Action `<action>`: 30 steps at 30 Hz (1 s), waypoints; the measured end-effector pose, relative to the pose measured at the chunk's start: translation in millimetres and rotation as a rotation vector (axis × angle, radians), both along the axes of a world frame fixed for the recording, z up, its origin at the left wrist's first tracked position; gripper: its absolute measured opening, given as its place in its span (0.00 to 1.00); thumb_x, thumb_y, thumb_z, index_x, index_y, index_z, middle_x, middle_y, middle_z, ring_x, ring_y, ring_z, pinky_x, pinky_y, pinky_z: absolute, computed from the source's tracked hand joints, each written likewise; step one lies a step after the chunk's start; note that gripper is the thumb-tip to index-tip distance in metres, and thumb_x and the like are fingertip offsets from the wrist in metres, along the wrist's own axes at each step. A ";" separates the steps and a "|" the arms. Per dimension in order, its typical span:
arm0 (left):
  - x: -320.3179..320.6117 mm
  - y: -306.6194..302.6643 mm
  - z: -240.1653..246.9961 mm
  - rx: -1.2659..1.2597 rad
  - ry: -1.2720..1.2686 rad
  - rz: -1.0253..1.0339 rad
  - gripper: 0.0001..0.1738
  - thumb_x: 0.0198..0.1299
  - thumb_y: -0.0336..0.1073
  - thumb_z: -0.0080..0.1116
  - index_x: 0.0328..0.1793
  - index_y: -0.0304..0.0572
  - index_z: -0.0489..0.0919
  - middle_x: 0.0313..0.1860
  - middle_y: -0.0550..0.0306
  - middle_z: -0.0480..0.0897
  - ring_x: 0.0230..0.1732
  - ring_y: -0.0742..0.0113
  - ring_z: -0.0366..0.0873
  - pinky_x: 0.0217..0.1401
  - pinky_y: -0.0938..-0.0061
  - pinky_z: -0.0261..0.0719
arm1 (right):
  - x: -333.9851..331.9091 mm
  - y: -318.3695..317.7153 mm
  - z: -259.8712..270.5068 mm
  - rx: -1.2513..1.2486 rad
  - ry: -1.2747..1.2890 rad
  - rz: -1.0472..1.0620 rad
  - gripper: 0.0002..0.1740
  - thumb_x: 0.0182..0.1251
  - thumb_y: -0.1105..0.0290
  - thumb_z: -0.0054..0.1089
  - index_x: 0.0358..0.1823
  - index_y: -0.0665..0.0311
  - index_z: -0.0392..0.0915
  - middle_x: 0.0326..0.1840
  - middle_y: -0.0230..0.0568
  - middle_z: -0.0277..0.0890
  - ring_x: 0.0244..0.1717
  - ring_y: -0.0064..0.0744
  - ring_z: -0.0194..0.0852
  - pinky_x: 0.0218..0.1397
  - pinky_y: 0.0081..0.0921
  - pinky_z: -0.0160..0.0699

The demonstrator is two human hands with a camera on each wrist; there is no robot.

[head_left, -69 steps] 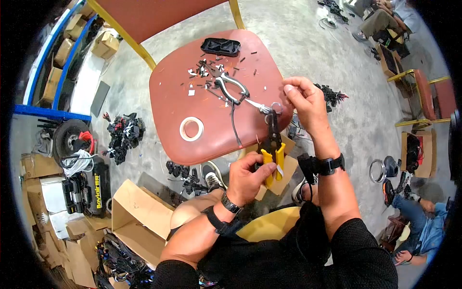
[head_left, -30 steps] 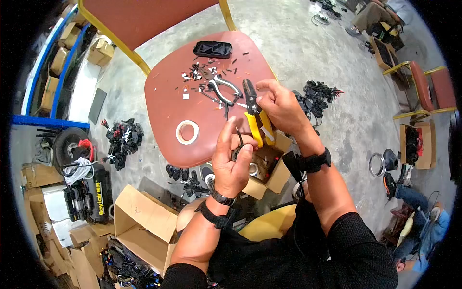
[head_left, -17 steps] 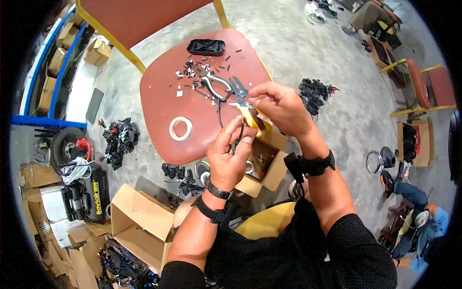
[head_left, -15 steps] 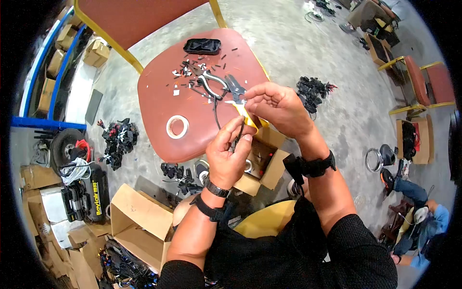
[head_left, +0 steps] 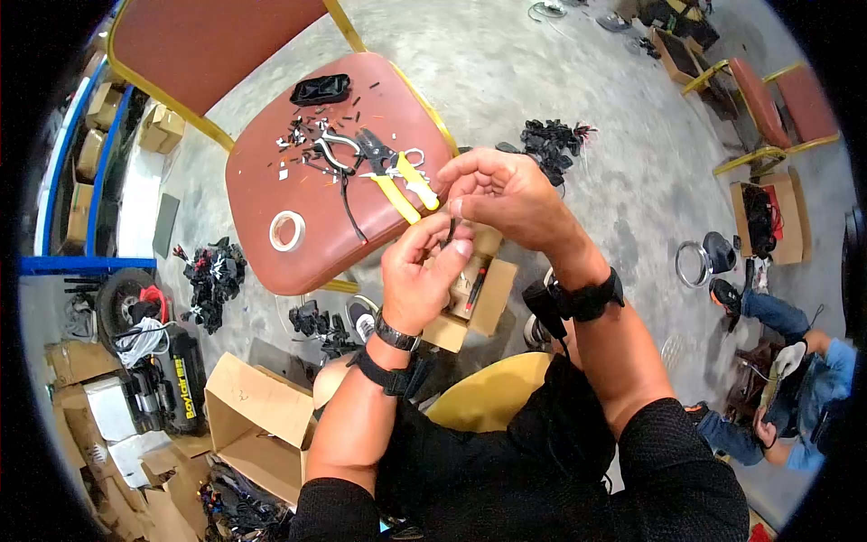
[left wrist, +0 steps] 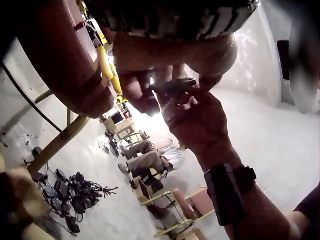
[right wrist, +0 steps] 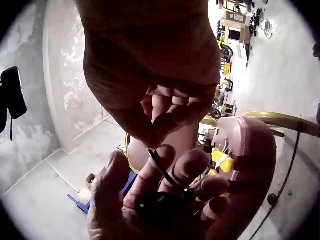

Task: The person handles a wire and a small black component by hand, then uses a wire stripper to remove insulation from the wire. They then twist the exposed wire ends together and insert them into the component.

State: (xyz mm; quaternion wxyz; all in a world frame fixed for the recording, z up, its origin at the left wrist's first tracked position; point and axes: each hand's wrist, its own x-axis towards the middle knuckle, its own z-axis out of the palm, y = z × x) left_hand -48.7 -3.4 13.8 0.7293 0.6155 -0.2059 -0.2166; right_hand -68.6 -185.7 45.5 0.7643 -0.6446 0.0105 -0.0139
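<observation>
My left hand [head_left: 420, 271], palm up, holds a short black cable [head_left: 452, 228] between its curled fingers. In the right wrist view a dark lump [right wrist: 162, 205] lies in that palm, its kind hidden in shadow, and the cable [right wrist: 162, 170] rises from it. The thumb and forefinger of my right hand [head_left: 506, 199] pinch the cable's upper end. Just beyond the hands, yellow-handled wire strippers [head_left: 393, 176] lie on the red chair seat [head_left: 334, 257]. Beside them are pliers [head_left: 339, 155] with black and white handles.
A tape roll [head_left: 287, 231], a black tray [head_left: 321, 89] and scattered clippings [head_left: 293, 135] lie on the seat. Below my hands stands an open carton [head_left: 492, 298]. Bundles of black cables [head_left: 215, 280] rest on the floor. Another person [head_left: 795, 397] sits at the right.
The wire strippers have gone from my left hand to the chair seat. My left hand has turned palm up with the cable, and both hands have come together. The head view has shifted.
</observation>
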 end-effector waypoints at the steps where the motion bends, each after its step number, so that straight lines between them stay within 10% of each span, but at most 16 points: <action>1: -0.1 -2.0 -1.2 0.035 0.005 -0.002 0.13 0.66 0.27 0.60 0.55 0.30 0.80 0.45 0.56 0.86 0.45 0.74 0.81 0.50 0.79 0.78 | -1.4 -1.8 -2.5 -0.014 -0.010 -0.001 0.15 0.64 0.80 0.59 0.52 0.74 0.78 0.34 0.33 0.80 0.33 0.16 0.77 0.35 0.15 0.79; 30: 16.1 -3.8 -12.8 0.161 -0.052 0.142 0.10 0.67 0.29 0.62 0.49 0.30 0.86 0.40 0.58 0.88 0.41 0.76 0.82 0.47 0.80 0.79 | 5.7 -8.4 -12.4 -0.243 -0.018 -0.268 0.09 0.65 0.78 0.59 0.45 0.72 0.80 0.27 0.26 0.77 0.27 0.10 0.72 0.31 0.14 0.74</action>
